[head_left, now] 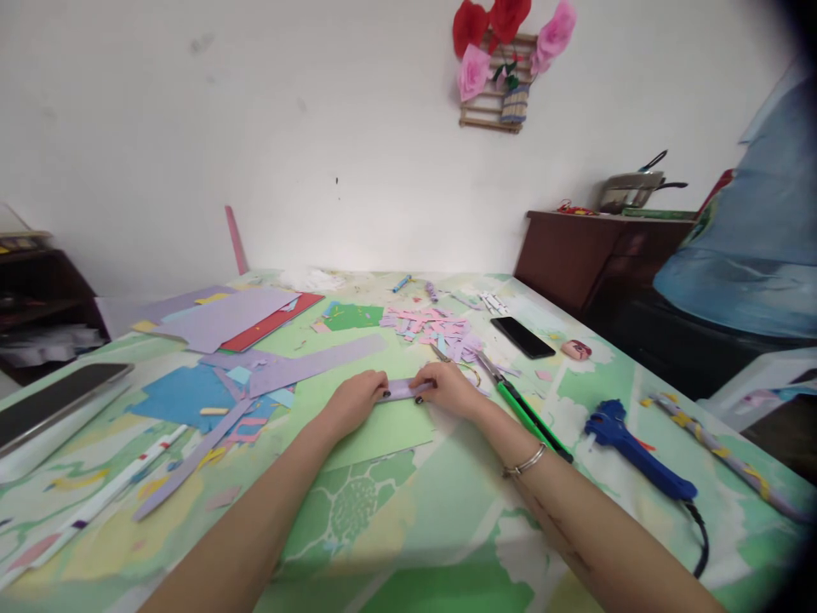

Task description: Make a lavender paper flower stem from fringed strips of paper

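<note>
Between my two hands lies a short, narrow strip of purple paper (400, 390), above a light green sheet (376, 430). My left hand (357, 400) grips its left end with fingers and thumb pressed together. At the strip's right end, my right hand (450, 389) pinches it in the same way; a bracelet circles that wrist. Just beyond my right hand are scissors (440, 353), partly hidden behind it, and a heap of small pink and purple paper pieces (427, 328). A green-handled cutting tool (527, 413) lies beside my right wrist.
A blue glue gun (638, 451) with a cord and a decorated stick (715, 447) lie at right. A black phone (523, 337) rests farther back. Purple sheets (230, 315), blue paper (182, 396) and long purple strips (319, 366) spread leftward. A dark tablet-like device (57, 404) sits far left.
</note>
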Tool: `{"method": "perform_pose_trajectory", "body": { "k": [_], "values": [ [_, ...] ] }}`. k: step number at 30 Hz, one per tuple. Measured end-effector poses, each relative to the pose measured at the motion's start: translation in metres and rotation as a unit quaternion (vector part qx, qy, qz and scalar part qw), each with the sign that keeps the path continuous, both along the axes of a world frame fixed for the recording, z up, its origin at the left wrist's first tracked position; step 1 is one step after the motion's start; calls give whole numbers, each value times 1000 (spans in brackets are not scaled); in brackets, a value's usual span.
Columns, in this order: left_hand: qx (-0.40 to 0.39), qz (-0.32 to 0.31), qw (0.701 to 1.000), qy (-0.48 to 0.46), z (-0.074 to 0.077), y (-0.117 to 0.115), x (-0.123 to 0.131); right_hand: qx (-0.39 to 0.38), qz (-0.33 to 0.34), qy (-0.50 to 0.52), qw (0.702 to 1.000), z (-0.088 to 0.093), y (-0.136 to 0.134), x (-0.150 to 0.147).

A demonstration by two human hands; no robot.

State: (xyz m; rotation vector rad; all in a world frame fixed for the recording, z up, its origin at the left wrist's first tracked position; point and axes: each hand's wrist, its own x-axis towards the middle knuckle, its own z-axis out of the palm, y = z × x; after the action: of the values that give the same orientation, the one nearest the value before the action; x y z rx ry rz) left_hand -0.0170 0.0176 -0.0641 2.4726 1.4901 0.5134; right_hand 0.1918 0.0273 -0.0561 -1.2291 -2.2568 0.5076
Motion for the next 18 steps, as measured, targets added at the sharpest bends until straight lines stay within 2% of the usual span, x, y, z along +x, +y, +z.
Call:
{"method": "perform_pose_trajectory", "body": {
  "k": [6,10,14,18],
  "values": [
    [6,9,1000,2,-1,-2,0,34,-35,-68,997,4,-5,-10],
    [-10,-3,999,-40,3,-6,-3,35,-53,-65,996,0,-7,-13],
    [-47,-50,991,-114,8,-8,-9,22,-16,-2,1000,-5,-5,-7],
    [-78,-35,988,-126,13,-7,-13,-81,29,104,991,-6,-2,0]
  ]
}}
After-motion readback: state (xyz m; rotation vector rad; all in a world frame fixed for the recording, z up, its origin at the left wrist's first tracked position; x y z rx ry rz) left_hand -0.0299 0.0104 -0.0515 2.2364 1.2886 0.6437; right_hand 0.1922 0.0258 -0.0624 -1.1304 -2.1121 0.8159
